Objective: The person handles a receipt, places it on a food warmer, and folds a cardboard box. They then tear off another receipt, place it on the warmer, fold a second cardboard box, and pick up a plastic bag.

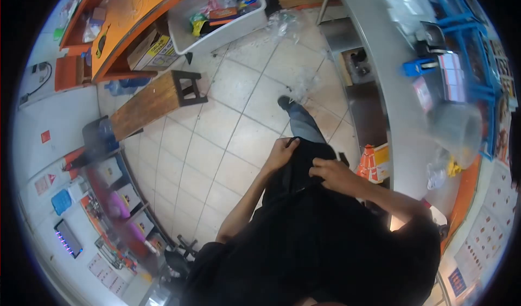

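My left hand (281,153) is closed on the upper edge of a black garment (302,161) in front of my body. To its right, my right hand (331,174) pinches the same dark cloth with curled fingers. The fabric spreads between both hands and covers my lap, merging with my black shirt (320,241). Beyond it, one leg in grey-blue trousers (305,122) and a dark shoe (285,103) stand out against the tiled floor. The fingertips of both hands are partly hidden in the cloth.
A wooden bench (146,104) stands on the tiles at left. Ahead sits a white bin (217,37) of colourful packages beside an orange desk (122,29). Along the right runs a metal counter (404,137) bearing a clear plastic container (453,129). Crumpled clear plastic (304,83) lies on the floor.
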`<state>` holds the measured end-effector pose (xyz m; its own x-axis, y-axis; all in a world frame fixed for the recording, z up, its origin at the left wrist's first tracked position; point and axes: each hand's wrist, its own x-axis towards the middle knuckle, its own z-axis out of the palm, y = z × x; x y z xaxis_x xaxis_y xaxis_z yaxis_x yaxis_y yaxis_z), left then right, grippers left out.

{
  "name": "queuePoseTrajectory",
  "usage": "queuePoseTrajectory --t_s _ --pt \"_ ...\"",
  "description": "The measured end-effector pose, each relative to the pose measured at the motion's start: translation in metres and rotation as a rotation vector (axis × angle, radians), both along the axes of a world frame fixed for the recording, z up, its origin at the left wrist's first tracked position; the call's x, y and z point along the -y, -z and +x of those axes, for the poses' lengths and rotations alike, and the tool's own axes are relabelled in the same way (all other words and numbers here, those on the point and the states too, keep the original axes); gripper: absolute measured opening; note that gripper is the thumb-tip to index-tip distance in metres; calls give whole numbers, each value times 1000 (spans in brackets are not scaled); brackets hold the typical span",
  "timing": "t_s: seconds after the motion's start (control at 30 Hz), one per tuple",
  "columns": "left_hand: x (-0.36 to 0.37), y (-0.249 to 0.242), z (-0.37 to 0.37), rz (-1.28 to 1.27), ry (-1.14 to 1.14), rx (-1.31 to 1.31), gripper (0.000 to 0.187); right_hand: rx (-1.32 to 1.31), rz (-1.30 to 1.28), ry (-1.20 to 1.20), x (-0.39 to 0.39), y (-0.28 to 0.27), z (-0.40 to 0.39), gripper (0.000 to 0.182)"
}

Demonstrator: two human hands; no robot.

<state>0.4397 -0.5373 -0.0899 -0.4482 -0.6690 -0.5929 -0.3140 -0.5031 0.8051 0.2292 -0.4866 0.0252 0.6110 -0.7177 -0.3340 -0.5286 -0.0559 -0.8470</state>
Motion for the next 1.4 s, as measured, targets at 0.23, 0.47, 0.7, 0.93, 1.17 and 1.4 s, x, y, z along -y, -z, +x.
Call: queuePoseTrajectory --t_s 0.23,0.47,0.7,0.93,1.17,1.4 --pt "163 27 88 -85 -336 209 43 323 151 -4 168 34 67 22" --pt "293 25 129 -121 -289 102 38 275 210 17 305 24 92 29" --pt "396 48 127 2 -264 18 33 108 163 -64 405 16 132 37" --pt "537 49 135 51 -147 -54 33 -150 -112 -126 516 21 170 22" --pt "608 19 143 -26 143 -6 43 -19 -122 -72 607 -9 169 23" --pt "658 -9 132 86 -180 -161 33 755 603 752 674 86 127 24"
